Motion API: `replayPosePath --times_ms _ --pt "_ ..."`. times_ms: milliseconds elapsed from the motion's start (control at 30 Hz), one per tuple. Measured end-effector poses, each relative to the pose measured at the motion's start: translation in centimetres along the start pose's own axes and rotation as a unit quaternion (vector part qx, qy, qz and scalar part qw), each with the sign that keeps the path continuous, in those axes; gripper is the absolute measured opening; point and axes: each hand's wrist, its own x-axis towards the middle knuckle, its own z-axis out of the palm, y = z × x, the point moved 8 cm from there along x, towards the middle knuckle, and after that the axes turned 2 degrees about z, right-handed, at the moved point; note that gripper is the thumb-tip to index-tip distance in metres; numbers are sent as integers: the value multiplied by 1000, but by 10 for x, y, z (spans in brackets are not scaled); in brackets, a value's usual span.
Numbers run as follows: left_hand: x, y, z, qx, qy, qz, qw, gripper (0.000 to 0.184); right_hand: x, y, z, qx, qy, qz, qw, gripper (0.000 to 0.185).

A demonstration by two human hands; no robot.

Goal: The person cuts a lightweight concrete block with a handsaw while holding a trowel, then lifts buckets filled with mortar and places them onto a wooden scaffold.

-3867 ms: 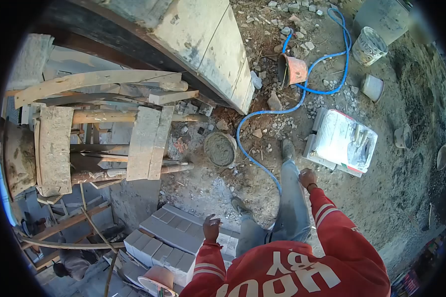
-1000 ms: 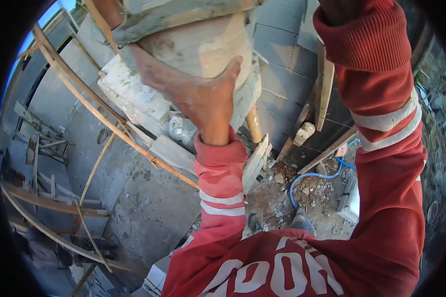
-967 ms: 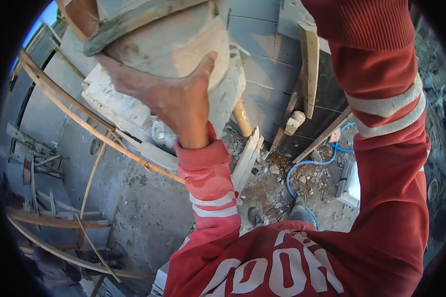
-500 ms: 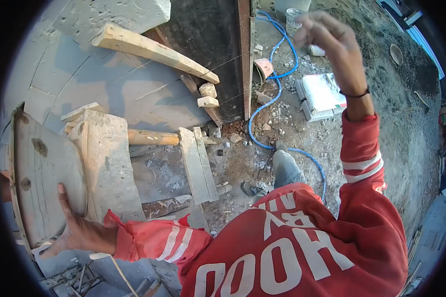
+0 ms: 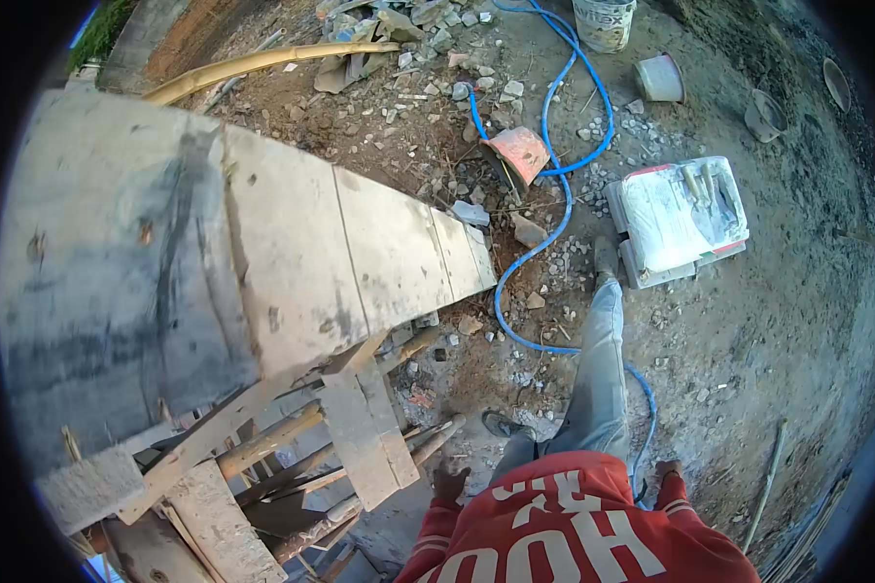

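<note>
My left hand [image 5: 450, 483] hangs low by my side, small and dark in the view, close to the wooden trestle planks [image 5: 365, 428]. Its fingers look apart, and nothing shows in them. On the other side my right hand [image 5: 669, 469] is down beside the red sweatshirt, near the blue hose [image 5: 648, 398]; its fingers cannot be made out. A large boxed structure of wooden panels [image 5: 297, 238] fills the left of the view. White sacks [image 5: 666, 228] lie stacked on the ground ahead to the right, with what look like hand tools [image 5: 702, 189] on top.
A broken reddish bucket [image 5: 520, 155] lies by the hose. Farther off are a white paint bucket [image 5: 605, 24], a tipped pale bucket [image 5: 659, 78] and a grey container [image 5: 765, 115]. Rubble [image 5: 360, 58] and a curved bamboo strip [image 5: 272, 66] lie beyond the panels. Poles support the trestle.
My left hand has let go of the board on the left, and my raised right hand has come down. The view has shifted, showing more panels, rubble and the sacks; one leg is stretched forward.
</note>
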Motion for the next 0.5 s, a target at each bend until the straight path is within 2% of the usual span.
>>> replayPosePath --times_ms 33,67,100,133,167,200,233,267,300,333,367,400,433,467,500 --pt "-8 -31 37 98 -48 -141 984 77 9 -70 -63 -92 66 -83 990 34" --pt "-15 -36 74 87 -93 -107 986 72 19 -136 -109 -185 118 -162 962 32" --pt "-28 -50 105 159 -111 -67 979 69 68 -197 -123 -356 133 -290 878 28" --pt "-47 -16 116 114 -191 -161 962 57 84 -263 -172 -402 149 -282 858 27" --pt "-54 19 127 113 -203 -182 956 57 133 -331 -196 -352 213 -322 853 23" --pt "-58 46 138 -137 -137 -265 945 49 126 -408 -248 -156 254 -389 872 23" --pt "-70 61 146 -372 -47 -335 864 42 65 -493 -309 13 168 -325 931 28" --pt "-76 28 165 -338 -61 -309 887 39 67 -567 -320 37 118 -394 911 35" --pt "-80 34 171 -289 -56 -258 920 39 45 -636 -333 41 78 -376 922 38" --pt "-84 44 175 -237 -52 -207 948 39 49 -694 -327 41 98 -407 907 43" --pt "-86 76 177 -278 -49 -245 928 35 59 -756 -308 38 4 -451 892 46" --pt "-75 146 166 -316 -44 -282 905 31 53 -813 -291 -21 37 -507 861 48" --pt "-66 182 167 -311 -45 -300 901 31 13 -857 -291 -71 -25 -480 874 52" --pt "-59 210 172 -288 -56 -309 905 30 1 -903 -270 -116 -29 -533 837 62" --pt "-53 233 178 -267 -69 -314 908 30 -16 -937 -258 -126 -35 -539 832 69"
